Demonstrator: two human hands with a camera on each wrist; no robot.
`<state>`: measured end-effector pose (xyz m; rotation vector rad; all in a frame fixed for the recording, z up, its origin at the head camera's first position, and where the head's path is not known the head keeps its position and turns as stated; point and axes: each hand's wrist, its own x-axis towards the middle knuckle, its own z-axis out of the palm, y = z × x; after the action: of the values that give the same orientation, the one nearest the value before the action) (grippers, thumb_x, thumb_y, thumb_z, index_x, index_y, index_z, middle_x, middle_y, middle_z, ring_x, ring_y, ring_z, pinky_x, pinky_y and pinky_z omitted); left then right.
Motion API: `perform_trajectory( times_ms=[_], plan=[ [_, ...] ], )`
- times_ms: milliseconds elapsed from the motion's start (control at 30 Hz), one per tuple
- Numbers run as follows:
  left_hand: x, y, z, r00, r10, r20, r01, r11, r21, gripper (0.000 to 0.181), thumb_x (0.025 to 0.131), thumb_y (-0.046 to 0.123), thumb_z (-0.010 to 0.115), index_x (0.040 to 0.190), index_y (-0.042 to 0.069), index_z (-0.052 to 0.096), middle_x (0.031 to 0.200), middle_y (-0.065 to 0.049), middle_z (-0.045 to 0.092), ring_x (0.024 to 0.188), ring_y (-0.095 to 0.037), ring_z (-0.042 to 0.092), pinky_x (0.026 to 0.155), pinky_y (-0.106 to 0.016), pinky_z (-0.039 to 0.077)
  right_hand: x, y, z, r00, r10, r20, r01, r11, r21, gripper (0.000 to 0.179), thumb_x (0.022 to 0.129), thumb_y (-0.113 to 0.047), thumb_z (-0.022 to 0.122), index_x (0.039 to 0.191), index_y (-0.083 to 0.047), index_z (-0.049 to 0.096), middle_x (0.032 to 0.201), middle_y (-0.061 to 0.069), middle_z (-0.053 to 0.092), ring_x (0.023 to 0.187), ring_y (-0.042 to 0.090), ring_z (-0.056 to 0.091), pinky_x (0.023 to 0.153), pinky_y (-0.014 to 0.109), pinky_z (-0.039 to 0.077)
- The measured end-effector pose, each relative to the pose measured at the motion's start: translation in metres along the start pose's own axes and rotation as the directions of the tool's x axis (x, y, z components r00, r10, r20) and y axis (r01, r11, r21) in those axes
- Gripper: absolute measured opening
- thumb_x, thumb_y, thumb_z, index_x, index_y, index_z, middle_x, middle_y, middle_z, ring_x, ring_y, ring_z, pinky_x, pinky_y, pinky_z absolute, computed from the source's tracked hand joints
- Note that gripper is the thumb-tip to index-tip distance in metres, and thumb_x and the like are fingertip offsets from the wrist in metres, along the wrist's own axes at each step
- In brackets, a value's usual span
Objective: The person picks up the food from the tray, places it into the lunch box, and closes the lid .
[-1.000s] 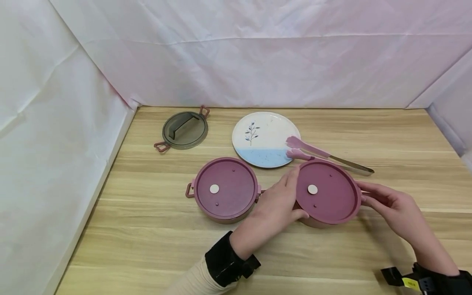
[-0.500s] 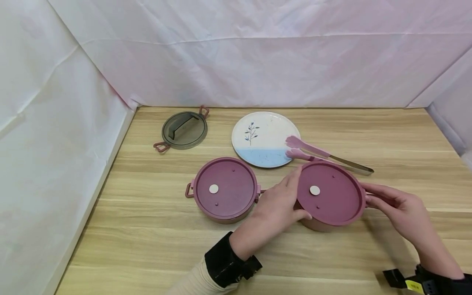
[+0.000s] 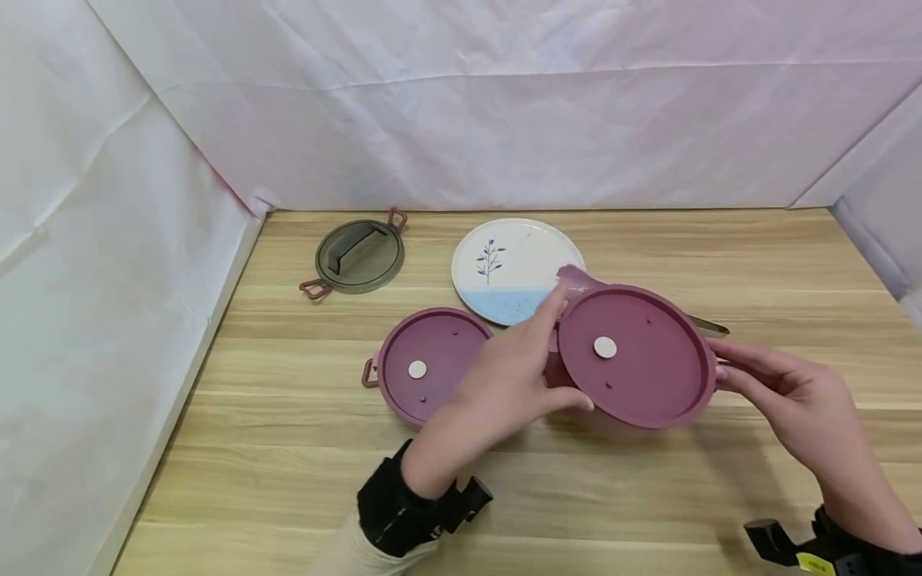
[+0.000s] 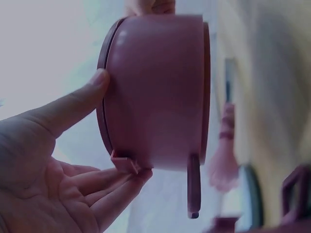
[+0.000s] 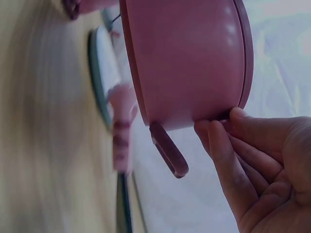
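A round maroon lidded pot (image 3: 637, 356) is raised off the table and tilted, held between both hands. My left hand (image 3: 504, 376) grips its left side: the thumb lies on the lid's rim and the fingers reach a small latch (image 4: 124, 164) below. On the opposite side, my right hand (image 3: 803, 400) pinches the pot at the lid's edge, as the right wrist view shows. A looped handle (image 5: 169, 151) sticks out near the base. Left of it, a second maroon lidded pot (image 3: 432, 360) sits on the table, partly hidden by my left hand and forearm.
Behind the raised pot lies a white-and-blue plate (image 3: 504, 300) with pink-tipped tongs (image 3: 579, 277) over its edge, partly hidden. A small dark lidded pan (image 3: 362, 256) stands at the back left. White cloth (image 3: 504, 136) walls in the wooden table (image 3: 288, 480).
Both hands have lifted the right pot from the table and tilted it, moving it slightly up and left over the tongs. The second pot, plate and pan have stayed put.
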<state>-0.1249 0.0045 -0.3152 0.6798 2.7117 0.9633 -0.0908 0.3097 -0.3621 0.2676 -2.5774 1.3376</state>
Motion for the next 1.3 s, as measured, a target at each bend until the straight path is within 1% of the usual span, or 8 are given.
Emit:
perform_trajectory(
  times_ms=[67, 200, 333, 633, 767, 900, 1100, 1300],
  plan=[
    [-0.005, -0.004, -0.012, 1.000, -0.010, -0.007, 0.010, 1.000, -0.019, 0.121, 0.073, 0.045, 0.087, 0.161, 0.026, 0.007, 0.153, 0.005, 0.048, 0.126, -0.014, 0.059, 0.100, -0.036, 0.052, 0.004, -0.011, 0.003, 1.000, 0.010, 0.002, -0.010, 1.000, -0.003, 0.033, 0.088, 0.012, 0.065, 0.120, 0.006, 0.068, 0.104, -0.026, 0.073, 0.087, -0.009, 0.070, 0.075, 0.005, 0.052],
    [-0.016, -0.017, -0.031, 1.000, -0.009, -0.027, 0.006, 0.997, -0.078, 0.122, 0.071, 0.044, 0.088, 0.161, 0.030, 0.007, 0.153, 0.009, 0.048, 0.129, -0.013, 0.057, 0.106, -0.039, 0.048, 0.012, -0.032, 0.014, 0.999, -0.019, 0.029, 0.019, 1.000, 0.000, 0.035, 0.088, 0.010, 0.067, 0.122, 0.001, 0.069, 0.107, -0.024, 0.073, 0.084, -0.006, 0.071, 0.073, 0.008, 0.054],
    [-0.028, -0.035, -0.045, 0.997, 0.036, -0.068, -0.043, 0.993, -0.112, 0.125, 0.069, 0.040, 0.091, 0.161, 0.028, 0.008, 0.151, 0.009, 0.051, 0.136, -0.012, 0.052, 0.113, -0.040, 0.043, 0.020, -0.049, 0.029, 0.993, -0.103, 0.060, 0.101, 0.994, 0.037, 0.037, 0.085, 0.014, 0.067, 0.120, 0.001, 0.070, 0.109, -0.018, 0.074, 0.080, -0.001, 0.072, 0.071, 0.013, 0.057],
    [-0.053, -0.079, -0.080, 0.992, 0.077, -0.102, -0.096, 0.977, -0.189, 0.128, 0.068, 0.026, 0.092, 0.161, 0.029, 0.005, 0.153, 0.005, 0.049, 0.140, -0.013, 0.048, 0.118, -0.045, 0.037, 0.035, -0.077, 0.074, 0.981, -0.183, 0.069, 0.175, 0.978, 0.112, 0.037, 0.084, 0.009, 0.071, 0.117, -0.006, 0.073, 0.109, -0.018, 0.074, 0.078, 0.003, 0.073, 0.068, 0.016, 0.058],
    [-0.064, -0.096, -0.093, 0.990, 0.095, -0.107, -0.113, 0.976, -0.183, 0.126, 0.069, 0.022, 0.091, 0.161, 0.032, 0.005, 0.154, 0.002, 0.048, 0.140, -0.017, 0.049, 0.117, -0.048, 0.036, 0.041, -0.086, 0.094, 0.981, -0.188, 0.051, 0.181, 0.976, 0.122, 0.033, 0.083, 0.007, 0.074, 0.113, -0.007, 0.076, 0.102, -0.005, 0.078, 0.078, -0.001, 0.072, 0.066, 0.015, 0.058],
    [-0.074, -0.112, -0.102, 0.991, 0.073, -0.113, -0.094, 0.978, -0.185, 0.124, 0.069, 0.020, 0.090, 0.160, 0.034, 0.007, 0.155, 0.000, 0.047, 0.140, -0.020, 0.050, 0.116, -0.051, 0.037, 0.046, -0.093, 0.113, 0.981, -0.185, 0.057, 0.176, 0.975, 0.138, 0.031, 0.082, 0.005, 0.076, 0.110, -0.007, 0.077, 0.098, 0.009, 0.078, 0.078, -0.005, 0.070, 0.066, 0.015, 0.057],
    [-0.083, -0.127, -0.109, 0.991, 0.053, -0.124, -0.074, 0.983, -0.171, 0.123, 0.069, 0.021, 0.091, 0.160, 0.036, 0.009, 0.154, -0.003, 0.048, 0.138, -0.023, 0.052, 0.112, -0.053, 0.041, 0.049, -0.097, 0.131, 0.981, -0.165, 0.100, 0.150, 0.978, 0.146, 0.028, 0.084, 0.001, 0.076, 0.111, -0.006, 0.077, 0.096, 0.008, 0.078, 0.076, -0.005, 0.069, 0.065, 0.016, 0.058],
    [-0.087, -0.136, -0.109, 0.989, 0.072, -0.130, -0.091, 0.984, -0.154, 0.124, 0.068, 0.020, 0.091, 0.161, 0.031, 0.009, 0.152, -0.006, 0.051, 0.137, -0.023, 0.053, 0.111, -0.046, 0.042, 0.049, -0.097, 0.140, 0.982, -0.144, 0.122, 0.129, 0.984, 0.122, 0.026, 0.084, -0.001, 0.076, 0.110, -0.006, 0.077, 0.096, 0.007, 0.079, 0.078, -0.006, 0.069, 0.065, 0.018, 0.058]
  ],
)
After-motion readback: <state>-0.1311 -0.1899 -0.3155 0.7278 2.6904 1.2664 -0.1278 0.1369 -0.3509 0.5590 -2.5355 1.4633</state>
